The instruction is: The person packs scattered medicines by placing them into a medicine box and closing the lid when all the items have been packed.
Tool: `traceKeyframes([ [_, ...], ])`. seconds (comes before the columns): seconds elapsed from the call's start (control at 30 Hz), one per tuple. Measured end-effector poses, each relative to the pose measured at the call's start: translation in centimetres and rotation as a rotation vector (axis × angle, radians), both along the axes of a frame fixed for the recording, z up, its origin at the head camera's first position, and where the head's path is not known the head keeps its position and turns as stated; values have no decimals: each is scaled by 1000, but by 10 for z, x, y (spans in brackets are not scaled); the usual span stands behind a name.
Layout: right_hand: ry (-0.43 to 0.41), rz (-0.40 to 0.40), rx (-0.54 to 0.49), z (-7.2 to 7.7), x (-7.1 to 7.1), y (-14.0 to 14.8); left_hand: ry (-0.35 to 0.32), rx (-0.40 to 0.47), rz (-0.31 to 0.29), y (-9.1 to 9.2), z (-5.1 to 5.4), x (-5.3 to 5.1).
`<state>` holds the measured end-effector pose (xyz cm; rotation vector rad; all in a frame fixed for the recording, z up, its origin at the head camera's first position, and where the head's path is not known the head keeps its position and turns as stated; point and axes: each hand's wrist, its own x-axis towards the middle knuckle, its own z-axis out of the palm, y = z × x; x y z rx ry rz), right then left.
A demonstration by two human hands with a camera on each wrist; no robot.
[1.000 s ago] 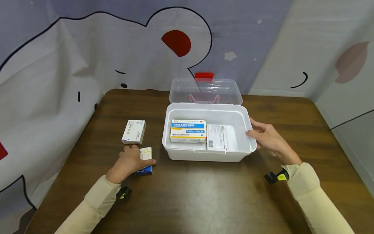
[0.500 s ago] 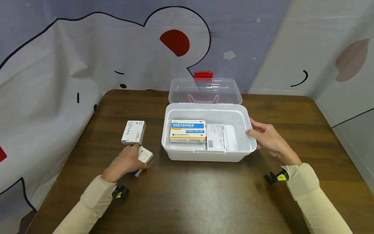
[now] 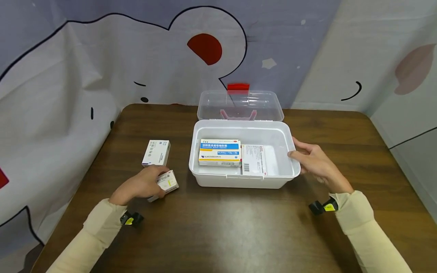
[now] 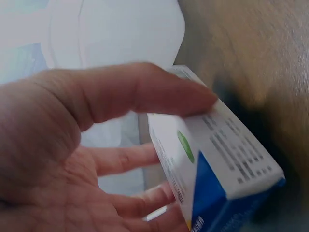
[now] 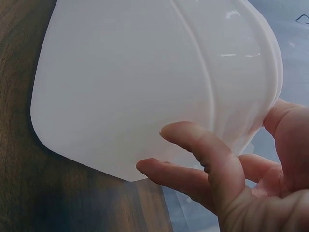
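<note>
My left hand (image 3: 139, 185) pinches a small white and blue medicine box (image 3: 168, 181) between thumb and fingers. In the left wrist view, the thumb lies across one face of that medicine box (image 4: 227, 150), whose near end is blue. Just behind it on the table lies a white medicine box (image 3: 156, 152). My right hand (image 3: 315, 163) holds the right rim of a white plastic storage box (image 3: 222, 181), thumb over the edge. In the right wrist view, fingers rest near the outside wall of the storage box (image 5: 120, 87).
Inside the storage box lie a blue, white and yellow medicine box (image 3: 220, 153) and a white carton with a barcode (image 3: 253, 160). The clear lid (image 3: 266, 104) is swung back behind it, with a red latch (image 3: 238, 87). A printed cloth hangs behind the brown table (image 3: 232, 231).
My left hand has picked at the white and blue box, turning it from lying straight to slanted, while the wrist moved left. My right hand stays on the storage box's rim.
</note>
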<state>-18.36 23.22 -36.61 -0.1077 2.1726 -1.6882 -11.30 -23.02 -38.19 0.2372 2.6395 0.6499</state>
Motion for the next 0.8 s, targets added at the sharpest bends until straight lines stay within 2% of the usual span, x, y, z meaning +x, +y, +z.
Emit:
traceKeyframes([
  [0.07, 2, -3, -1, 0, 0, 0, 7, 27, -18, -4, 3, -2],
  [0.2, 9, -11, 11, 0, 1, 1, 25, 6, -30, -10, 5, -4],
  [0.33, 5, -6, 2, -1, 1, 2, -8, -24, -14, -13, 2, -5],
  [0.53, -3, -3, -3, -1, 0, 1, -5, -46, -16, -13, -2, -4],
  [0.67, -7, -1, 5, -1, 0, 1, -8, -59, -18, -12, 2, -3],
  [0.8, -3, -2, 6, -1, 0, 0, -16, -68, -46, -10, 10, -4],
])
